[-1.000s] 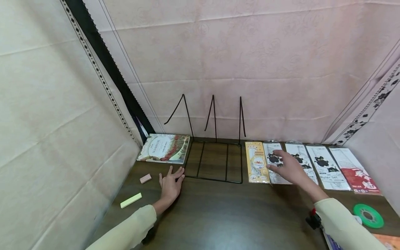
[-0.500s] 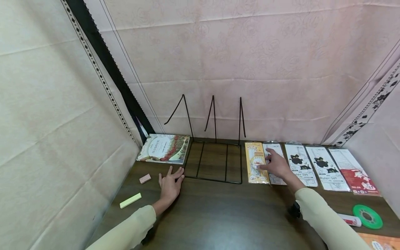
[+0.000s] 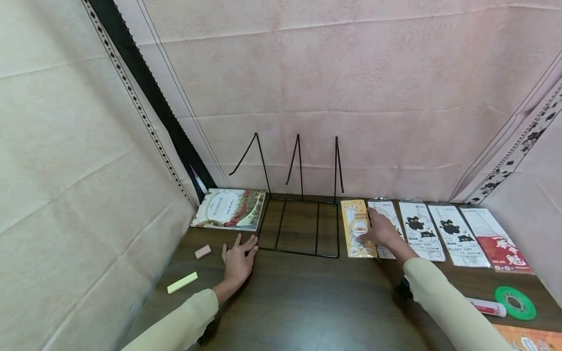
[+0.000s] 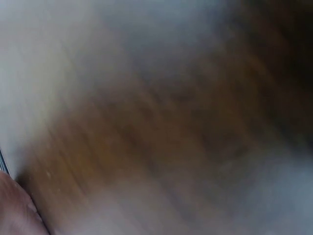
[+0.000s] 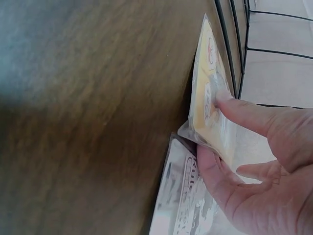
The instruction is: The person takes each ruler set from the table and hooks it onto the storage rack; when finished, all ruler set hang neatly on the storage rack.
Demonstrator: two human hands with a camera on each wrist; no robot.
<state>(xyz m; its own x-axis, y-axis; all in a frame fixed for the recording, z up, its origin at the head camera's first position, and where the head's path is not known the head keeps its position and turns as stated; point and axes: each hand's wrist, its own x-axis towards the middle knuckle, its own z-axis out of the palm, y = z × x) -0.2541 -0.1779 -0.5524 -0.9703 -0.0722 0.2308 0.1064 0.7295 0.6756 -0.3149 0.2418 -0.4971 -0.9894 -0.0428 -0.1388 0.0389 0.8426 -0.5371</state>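
Observation:
My right hand (image 3: 381, 231) pinches a yellow flat packet (image 3: 351, 225) by its right edge. In the right wrist view the thumb (image 5: 244, 113) presses on the packet's face and fingers reach under its edge, which is tilted slightly up from the table. Beside it lies a white ruler set packet (image 5: 171, 191), partly covered by my hand in the head view. My left hand (image 3: 238, 262) rests with spread fingers on the table, fingertips at the front left corner of a black wire rack (image 3: 298, 252). The left wrist view is mostly blurred brown tabletop.
A picture-covered book (image 3: 230, 209) lies left of the rack. More ruler sets (image 3: 458, 236) and a red-and-white packet (image 3: 505, 246) line the right. Nearby are a pink block (image 3: 203, 251), yellow-green strip (image 3: 182, 282), green ring (image 3: 514, 303), white-and-red tube (image 3: 487, 307) and orange packet (image 3: 533, 337).
My right hand has moved left from over the white ruler sets to the yellow packet and now pinches its edge. The packet has shifted slightly left. My left hand stays at the rack's corner.

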